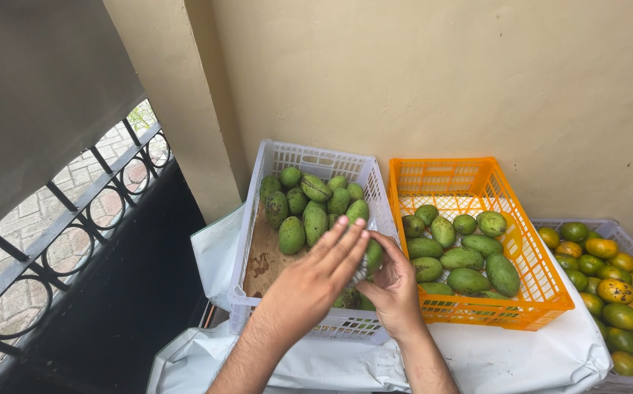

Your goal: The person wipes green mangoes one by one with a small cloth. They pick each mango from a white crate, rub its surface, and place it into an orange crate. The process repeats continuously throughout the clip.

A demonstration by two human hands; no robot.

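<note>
My left hand [315, 276] and my right hand [394, 287] meet over the front right corner of a white plastic crate [309, 157]. Between them is a green mango [373, 255], with what looks like a grey cloth pressed on it by my left palm. My right hand cups the mango from below and the side. The white crate holds several green mangoes [315, 208] on a brown cardboard liner [262, 255]. More mangoes lie partly hidden under my hands.
An orange crate [470, 179] to the right holds several green mangoes [462, 257]. A third crate [608, 228] at far right holds yellow-green mangoes. All rest on white sheeting [506, 350]. A beige wall stands behind, a black iron railing [61, 211] at left.
</note>
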